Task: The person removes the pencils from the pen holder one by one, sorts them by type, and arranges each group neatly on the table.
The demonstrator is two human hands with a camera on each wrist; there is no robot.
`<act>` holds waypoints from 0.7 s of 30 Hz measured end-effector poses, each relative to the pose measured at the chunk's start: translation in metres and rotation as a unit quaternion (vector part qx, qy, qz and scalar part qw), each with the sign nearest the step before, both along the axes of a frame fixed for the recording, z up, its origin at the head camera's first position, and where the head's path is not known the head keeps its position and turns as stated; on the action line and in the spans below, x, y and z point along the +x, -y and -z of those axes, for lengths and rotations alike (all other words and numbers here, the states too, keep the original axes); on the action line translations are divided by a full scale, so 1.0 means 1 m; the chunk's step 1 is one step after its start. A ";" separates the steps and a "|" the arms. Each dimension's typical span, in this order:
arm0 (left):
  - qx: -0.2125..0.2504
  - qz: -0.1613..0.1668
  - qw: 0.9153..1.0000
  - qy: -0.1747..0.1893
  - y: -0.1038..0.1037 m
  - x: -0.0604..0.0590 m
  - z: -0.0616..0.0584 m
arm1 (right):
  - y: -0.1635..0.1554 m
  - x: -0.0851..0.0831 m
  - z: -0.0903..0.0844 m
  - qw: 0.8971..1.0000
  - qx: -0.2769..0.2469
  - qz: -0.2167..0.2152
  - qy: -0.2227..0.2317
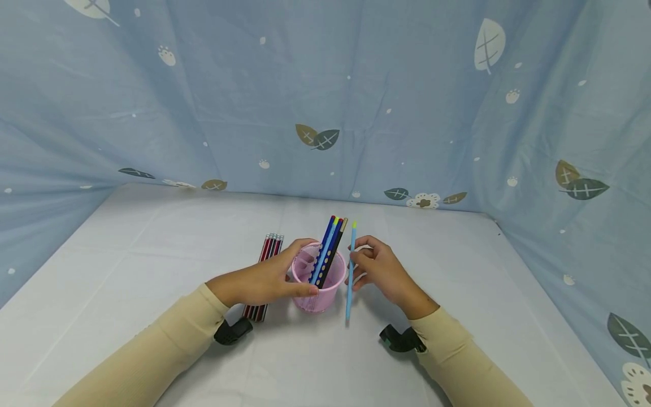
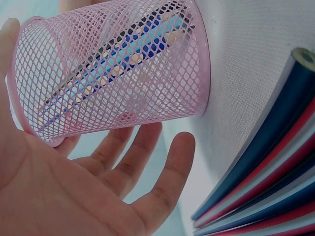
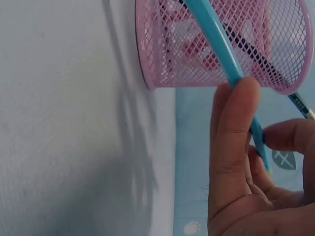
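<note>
Landmark: the pink mesh cup [image 1: 319,282], standing upright on the worktop [image 1: 152,254] near the front middle; every place below is given from it.
Left hand: the left hand [image 1: 259,281] wraps the cup's left side, thumb at the near rim and fingers [image 2: 147,162] spread along the mesh; it grips the cup and seems to be steadying it.
Right hand: the right hand [image 1: 383,271] is just right of the cup, its fingers [image 3: 234,128] pinching a light blue pencil [image 1: 350,271] about mid-length.
Light blue pencil: nearly upright, just right of the cup's wall and outside it; the lower end is close to the worktop, the upper end above the rim.
In the cup: several blue and dark pencils [image 1: 328,251] lean to the upper right, their ends sticking out over the far rim.
Step in hand: judging by the pose, one pencil is being brought to the cup while the others are already inside.
Next move: it would call for lifting the lower end above the rim and moving it left over the opening.
Left of the cup: a bundle of red and dark pencils [image 1: 264,271] lies flat, partly under the left wrist.
Surface: a white cloth-covered worktop with faint creases.
Room: pale blue fabric printed with leaves [image 1: 317,137] hangs behind the cup and down both sides.
</note>
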State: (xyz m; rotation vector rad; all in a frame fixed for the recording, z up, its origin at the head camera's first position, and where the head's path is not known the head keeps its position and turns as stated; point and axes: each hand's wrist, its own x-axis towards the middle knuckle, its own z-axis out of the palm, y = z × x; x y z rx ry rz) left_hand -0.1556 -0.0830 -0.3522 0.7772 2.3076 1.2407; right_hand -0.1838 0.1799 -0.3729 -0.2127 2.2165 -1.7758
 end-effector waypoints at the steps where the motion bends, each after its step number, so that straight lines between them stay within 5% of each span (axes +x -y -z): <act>1: 0.001 0.000 1.000 0.000 0.000 0.000 0.000 | -0.001 -0.001 0.001 1.000 0.004 -0.006 0.001; 21: 0.001 -0.001 1.000 0.002 0.000 0.000 0.001 | -0.005 -0.005 0.010 0.997 0.068 -0.022 0.042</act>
